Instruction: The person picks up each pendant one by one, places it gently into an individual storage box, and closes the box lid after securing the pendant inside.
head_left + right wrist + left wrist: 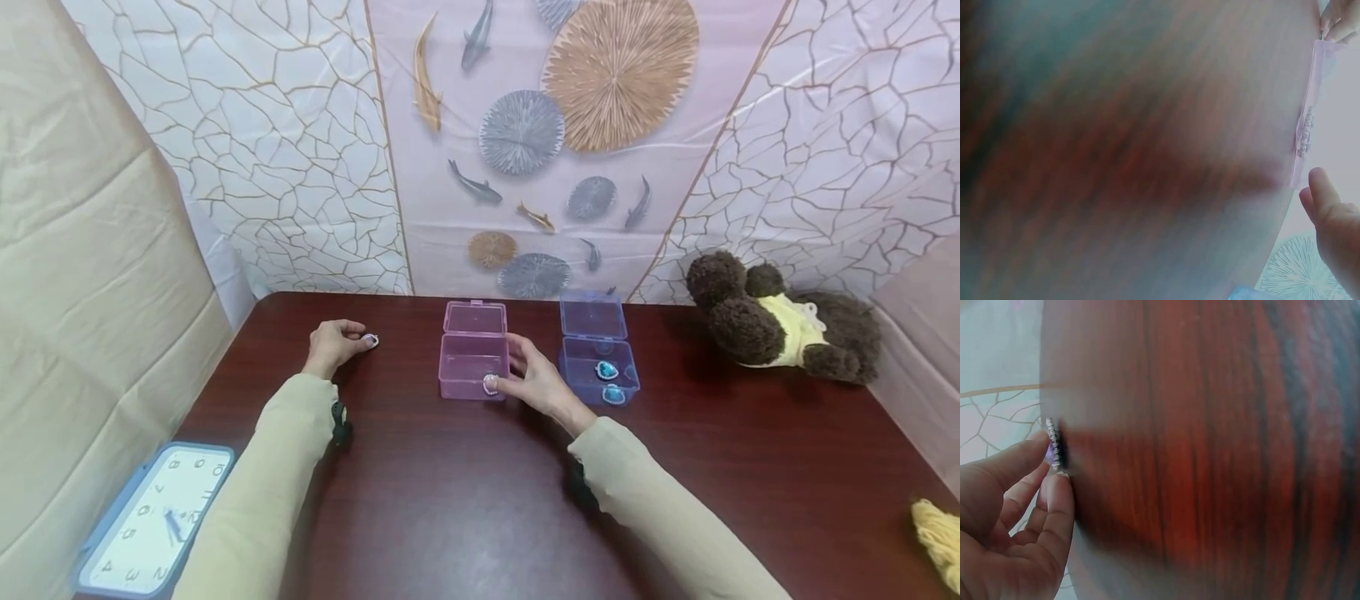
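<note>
My left hand (333, 348) pinches a small gem (371, 340) with a sparkling stone-set edge between thumb and fingertips, low over the table's left part. A purple side of that gem (1051, 450) shows in the left wrist view. My right hand (543, 385) is at the right side of a pink clear plastic box (463, 389), fingers fairly straight along its side and thumb at the front corner. Its lid (476, 318) stands open at the back. One stone-edged gem (491, 384) shows through the pink front wall near the thumb.
Right of the pink box, an open blue box (573, 392) holds two blue gems (607, 371). A brown plush toy (780, 329) lies at the back right. A blue-framed clock (153, 521) lies front left; yellow yarn (937, 542) sits at the right edge of the dark table (450, 500).
</note>
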Demonstrator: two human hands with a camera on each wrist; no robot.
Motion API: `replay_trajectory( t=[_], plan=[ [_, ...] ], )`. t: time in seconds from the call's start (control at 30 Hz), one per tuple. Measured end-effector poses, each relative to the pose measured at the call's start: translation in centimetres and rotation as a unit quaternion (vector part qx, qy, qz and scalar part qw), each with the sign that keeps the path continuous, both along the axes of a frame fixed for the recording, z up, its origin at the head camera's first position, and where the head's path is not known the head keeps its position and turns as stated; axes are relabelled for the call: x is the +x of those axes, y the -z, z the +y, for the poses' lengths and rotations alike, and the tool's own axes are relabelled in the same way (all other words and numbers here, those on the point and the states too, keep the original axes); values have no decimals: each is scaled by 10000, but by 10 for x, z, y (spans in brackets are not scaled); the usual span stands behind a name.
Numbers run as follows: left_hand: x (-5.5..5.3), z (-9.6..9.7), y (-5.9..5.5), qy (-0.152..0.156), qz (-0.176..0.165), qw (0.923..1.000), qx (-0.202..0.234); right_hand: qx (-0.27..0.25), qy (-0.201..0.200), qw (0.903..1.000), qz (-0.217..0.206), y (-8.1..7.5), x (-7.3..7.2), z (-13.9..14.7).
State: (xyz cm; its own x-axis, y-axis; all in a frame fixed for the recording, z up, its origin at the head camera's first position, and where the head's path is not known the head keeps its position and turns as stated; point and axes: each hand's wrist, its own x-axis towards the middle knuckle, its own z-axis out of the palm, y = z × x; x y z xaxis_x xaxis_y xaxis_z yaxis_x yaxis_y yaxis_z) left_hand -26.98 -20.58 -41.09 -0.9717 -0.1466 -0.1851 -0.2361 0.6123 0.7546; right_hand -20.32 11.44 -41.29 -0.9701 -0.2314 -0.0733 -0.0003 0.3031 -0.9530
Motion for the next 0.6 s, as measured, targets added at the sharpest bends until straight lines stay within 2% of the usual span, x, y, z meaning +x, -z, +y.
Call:
replay_trajectory(
  t=[0.23,0.43,0.53,0.6],
  plan=[
    [-2,3,1,-1,113,9989,-465,-12,-20,10000,0,0,-1,-1],
    [-5,9,1,122,512,9959,-739,-195,-118,9996,142,2,-1,-1],
    [-4,15,-1,146,613,9970,-457,-171,-92,9997,119,2,-2,0],
    [-4,21,-6,188,543,9975,406,-118,-65,9999,79,2,-1,0]
  ],
)
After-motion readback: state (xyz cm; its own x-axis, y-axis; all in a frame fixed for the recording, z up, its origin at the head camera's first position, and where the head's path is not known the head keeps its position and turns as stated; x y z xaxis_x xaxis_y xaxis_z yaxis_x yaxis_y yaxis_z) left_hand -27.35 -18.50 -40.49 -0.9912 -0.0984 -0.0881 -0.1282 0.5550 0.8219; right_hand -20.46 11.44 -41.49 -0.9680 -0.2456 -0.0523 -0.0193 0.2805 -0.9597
